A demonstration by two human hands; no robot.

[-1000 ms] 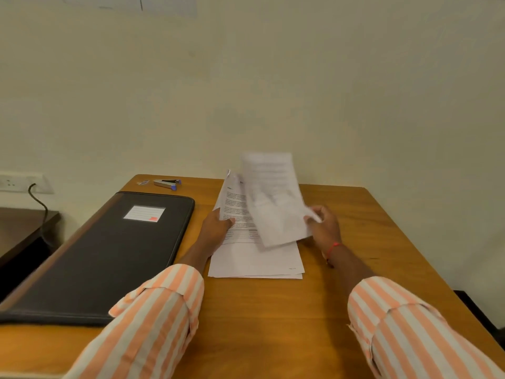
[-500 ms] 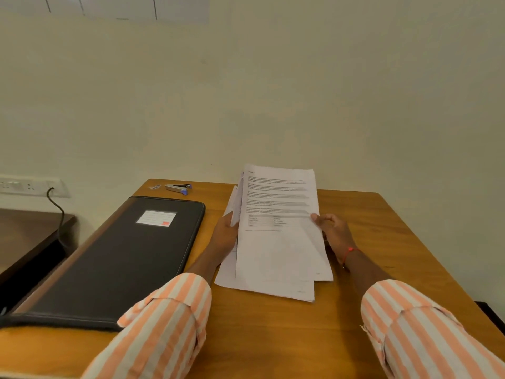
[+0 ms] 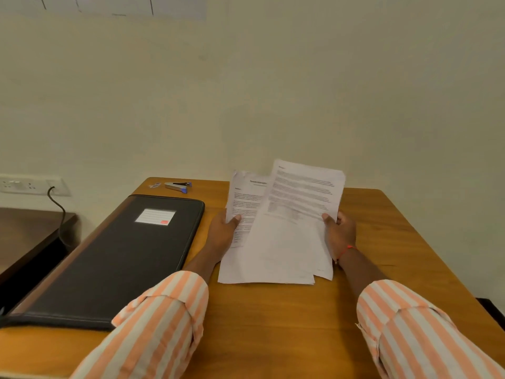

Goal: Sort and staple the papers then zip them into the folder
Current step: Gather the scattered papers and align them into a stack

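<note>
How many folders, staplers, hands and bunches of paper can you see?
Folders: 1, the black folder
Staplers: 1, the stapler
Hands: 2, the left hand and the right hand
Paper bunches: 2, the left bunch and the right bunch, one per hand; sheets in each unclear
Total: 6

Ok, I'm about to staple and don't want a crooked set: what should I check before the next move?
1. Left hand holds the rear sheets: ok.
2. Right hand pinches the front sheet: ok.
3. Sheet edges squared: not ok, fanned apart.
4. Stapler free at the far edge of the table: ok.
5. Black folder unzipped: cannot tell.
6. Page order right: cannot tell, print too small.
</note>
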